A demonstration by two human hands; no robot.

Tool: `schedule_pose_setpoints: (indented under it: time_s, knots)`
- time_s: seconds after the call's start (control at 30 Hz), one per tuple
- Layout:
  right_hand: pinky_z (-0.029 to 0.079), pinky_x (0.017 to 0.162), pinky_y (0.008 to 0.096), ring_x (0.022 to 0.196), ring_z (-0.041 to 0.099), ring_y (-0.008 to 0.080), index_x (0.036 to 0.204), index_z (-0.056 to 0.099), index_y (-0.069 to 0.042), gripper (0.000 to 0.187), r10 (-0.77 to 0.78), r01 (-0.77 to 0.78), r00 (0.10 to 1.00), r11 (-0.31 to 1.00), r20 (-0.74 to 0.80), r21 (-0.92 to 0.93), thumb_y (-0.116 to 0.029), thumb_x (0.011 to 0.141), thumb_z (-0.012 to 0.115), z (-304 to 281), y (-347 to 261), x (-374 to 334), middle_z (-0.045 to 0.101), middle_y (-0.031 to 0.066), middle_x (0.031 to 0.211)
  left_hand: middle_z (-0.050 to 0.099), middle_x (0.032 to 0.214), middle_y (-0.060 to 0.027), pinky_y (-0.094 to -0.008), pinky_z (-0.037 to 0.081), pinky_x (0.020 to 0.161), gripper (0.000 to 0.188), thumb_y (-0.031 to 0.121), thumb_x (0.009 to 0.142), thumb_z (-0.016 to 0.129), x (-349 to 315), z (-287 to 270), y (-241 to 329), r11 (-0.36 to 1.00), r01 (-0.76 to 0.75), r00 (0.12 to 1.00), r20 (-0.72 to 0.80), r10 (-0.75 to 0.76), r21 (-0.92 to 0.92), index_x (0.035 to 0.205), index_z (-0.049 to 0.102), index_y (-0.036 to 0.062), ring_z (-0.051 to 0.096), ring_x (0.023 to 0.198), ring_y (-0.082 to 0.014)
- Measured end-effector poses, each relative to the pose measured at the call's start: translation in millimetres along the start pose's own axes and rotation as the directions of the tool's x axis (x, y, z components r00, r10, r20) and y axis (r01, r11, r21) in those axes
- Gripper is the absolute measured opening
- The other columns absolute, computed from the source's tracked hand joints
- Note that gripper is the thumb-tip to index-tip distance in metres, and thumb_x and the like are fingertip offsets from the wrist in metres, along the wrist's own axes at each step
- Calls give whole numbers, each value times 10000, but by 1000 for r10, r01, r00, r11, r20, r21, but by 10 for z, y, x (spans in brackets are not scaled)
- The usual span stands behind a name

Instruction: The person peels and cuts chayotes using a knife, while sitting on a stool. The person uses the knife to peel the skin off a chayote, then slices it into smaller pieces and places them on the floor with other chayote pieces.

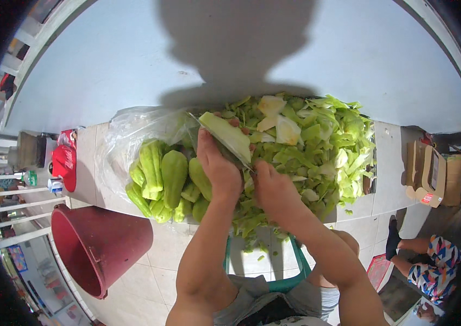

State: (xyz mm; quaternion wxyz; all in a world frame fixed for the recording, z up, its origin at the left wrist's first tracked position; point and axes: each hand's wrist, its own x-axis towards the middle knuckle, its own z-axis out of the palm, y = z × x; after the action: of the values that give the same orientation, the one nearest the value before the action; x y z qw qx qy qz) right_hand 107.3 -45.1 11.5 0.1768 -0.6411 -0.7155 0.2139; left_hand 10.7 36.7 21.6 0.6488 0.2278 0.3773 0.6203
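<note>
The left grip (220,168) grasps a pale gourd (224,132); the right grip (274,187) clasps a knife (240,158), blade along it. Peelings (322,146) pile at right; green gourds (174,178) lie at left.

Looks like a home to us, maybe its porch: we've got floor tiles (130,290), white railings (29,205), a big tub (119,239), a red cap (64,167) and cardboard boxes (452,182).
</note>
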Motion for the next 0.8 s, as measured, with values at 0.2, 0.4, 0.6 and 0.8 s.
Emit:
schedule_pose_setpoints:
  time_s: [0.2,0.4,0.6,0.8]
  knots:
    - [489,670,516,828,603,468,1324,398,-46,470,50,-52,999,958,14,283,-9,877,535,-126,66,39,611,252,1037,604,1041,-138,-360,545,674,475,435,1023,305,16,9,-9,999,2,998,55,0,-39,1255,455,49,634,860,-252]
    - [512,676,519,769,613,456,1401,348,-126,623,-43,49,999,935,-25,351,-3,818,532,-207,60,76,607,249,929,611,1018,-145,-343,535,732,500,434,1023,299,81,-82,-14,1000,-11,996,89,11,9,1257,463,24,639,852,-251]
    - [480,681,523,802,606,460,1379,383,-100,560,-25,25,1000,893,-5,450,5,843,510,-312,69,87,610,265,890,618,1008,-148,-342,544,710,518,448,1016,315,63,9,57,995,-33,993,114,22,93,1258,466,15,648,843,-248]
    - [472,688,515,810,601,462,1305,428,-69,425,25,-59,996,912,87,406,-61,892,528,-451,124,116,617,267,867,617,1019,-144,-359,551,709,500,443,1015,328,90,-58,147,987,132,979,146,-145,93,1246,483,29,649,843,-247]
